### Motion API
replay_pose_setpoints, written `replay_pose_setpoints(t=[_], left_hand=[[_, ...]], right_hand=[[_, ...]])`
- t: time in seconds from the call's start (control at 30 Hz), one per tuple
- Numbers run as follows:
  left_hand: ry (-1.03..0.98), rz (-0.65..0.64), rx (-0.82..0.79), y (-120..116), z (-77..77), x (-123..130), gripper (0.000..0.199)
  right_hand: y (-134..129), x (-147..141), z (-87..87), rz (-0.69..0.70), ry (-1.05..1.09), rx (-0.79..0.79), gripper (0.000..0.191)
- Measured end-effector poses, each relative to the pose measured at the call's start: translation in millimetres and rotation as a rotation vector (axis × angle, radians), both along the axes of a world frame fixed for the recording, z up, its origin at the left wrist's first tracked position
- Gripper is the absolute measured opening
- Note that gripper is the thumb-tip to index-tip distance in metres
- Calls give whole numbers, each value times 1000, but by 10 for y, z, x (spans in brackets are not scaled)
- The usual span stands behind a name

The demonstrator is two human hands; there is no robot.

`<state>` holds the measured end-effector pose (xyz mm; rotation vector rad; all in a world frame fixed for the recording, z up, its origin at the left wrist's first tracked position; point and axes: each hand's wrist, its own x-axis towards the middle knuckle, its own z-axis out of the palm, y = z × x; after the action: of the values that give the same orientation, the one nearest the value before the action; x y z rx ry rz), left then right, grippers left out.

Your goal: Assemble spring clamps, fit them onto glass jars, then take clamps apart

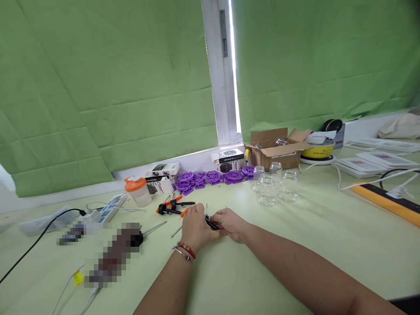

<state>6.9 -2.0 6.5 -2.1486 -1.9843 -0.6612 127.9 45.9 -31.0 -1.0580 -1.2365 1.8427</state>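
Observation:
My left hand [198, 227] is closed around a slim black piece [211, 222], and an orange tip pokes out beside its fingers. At the right end of that piece, the fingers of my right hand [231, 224] pinch together; what exactly they grip is partly hidden. A thin metal rod [207, 209] shows just behind the hands. Two black tools with orange handles [172, 205] lie to the left of my left hand, and a thin metal stick [176, 232] rests near its wrist.
Purple round plastic parts [213, 177] line the back beside small boxes [226, 162]. Clear glass jars [266, 192] stand right of them, before an open cardboard box [278, 148]. An orange-lidded cup [138, 191], power strip [111, 208], and cables are left; an orange power strip [387, 203] lies right.

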Motion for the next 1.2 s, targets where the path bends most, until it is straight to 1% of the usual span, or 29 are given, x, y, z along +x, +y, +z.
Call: replay_pose_setpoints(t=[0.43,0.9,1.2], left_hand=[[2,-13,20,17,-34,-19,64],[-10,12,-27,-2,7,5,62],[-11,1,-2,4,0,-3,64]], right_hand=[[-7,-6,9,-6,-15,4,13],[-2,-6,-4,0,-11,13,14],[19,-12,-35,-8,-1,8,13]])
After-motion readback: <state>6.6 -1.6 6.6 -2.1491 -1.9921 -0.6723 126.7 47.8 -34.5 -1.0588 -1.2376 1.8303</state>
